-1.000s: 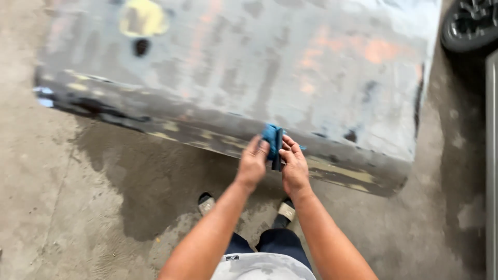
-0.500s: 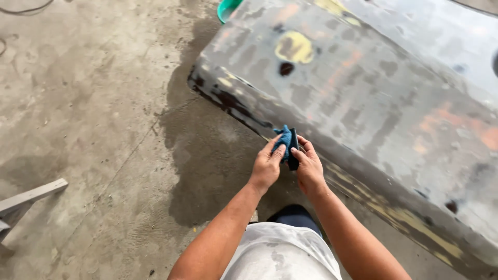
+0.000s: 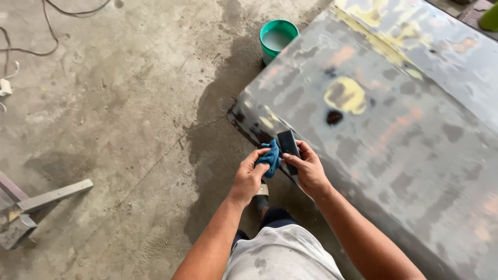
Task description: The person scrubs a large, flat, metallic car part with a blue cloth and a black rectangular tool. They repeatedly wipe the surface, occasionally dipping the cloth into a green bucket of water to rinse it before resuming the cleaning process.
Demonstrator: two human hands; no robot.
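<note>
left hand (image 3: pixel 249 176) pinches blue cloth (image 3: pixel 270 155) against dark block (image 3: pixel 288 148) gripped in right hand (image 3: pixel 308 168), just off panel (image 3: pixel 394 135) corner. wipe along block's face, grip firm. green bucket (image 3: pixel 277 39) far ahead.

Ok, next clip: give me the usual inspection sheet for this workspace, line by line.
Surface: large sanded metal panel, grey with yellow and orange patches and one dark spot.
Job's things: blue cloth and dark rectangular block, held together at the panel's near corner.
Clutter: green bucket on the floor beside the panel; metal frame at lower left.
Grippers: left hand grips the cloth; right hand grips the block.
Cables: dark cable looping over the floor at top left, with a white plug.
Surroundings: stained concrete floor, darker next to the panel.
</note>
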